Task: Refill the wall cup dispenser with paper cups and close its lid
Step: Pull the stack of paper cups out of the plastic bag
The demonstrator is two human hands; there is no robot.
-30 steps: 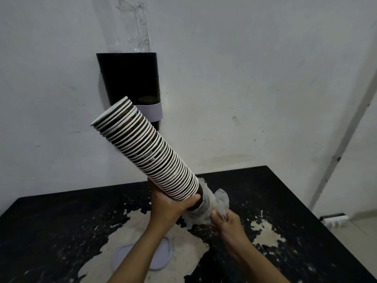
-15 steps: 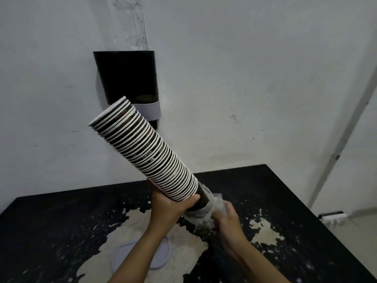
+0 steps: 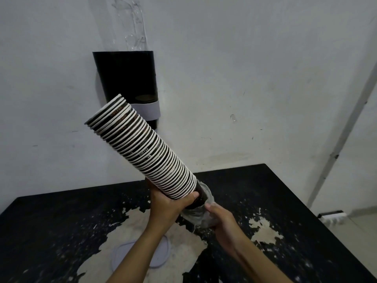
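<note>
A long stack of black-and-white paper cups [image 3: 142,148] slants up to the left in front of the wall. My left hand [image 3: 170,205] grips the stack near its lower end. My right hand [image 3: 220,219] pinches a crumpled clear plastic wrapper [image 3: 199,215] bunched at the stack's bottom. The black wall cup dispenser [image 3: 126,78] hangs behind the stack's upper end, with a white band near its base and a clear tube rising above it. A round whitish lid [image 3: 163,256] lies on the table below my left forearm, partly hidden.
A black table [image 3: 275,190] with peeled, pale patches stands against the white wall. A white conduit [image 3: 342,127] runs down the wall at the right. A power strip [image 3: 332,216] lies on the floor beyond the table's right edge.
The wrapper has bunched tighter under the stack's bottom end, and my right hand has closed in on it. The stack keeps nearly the same tilt.
</note>
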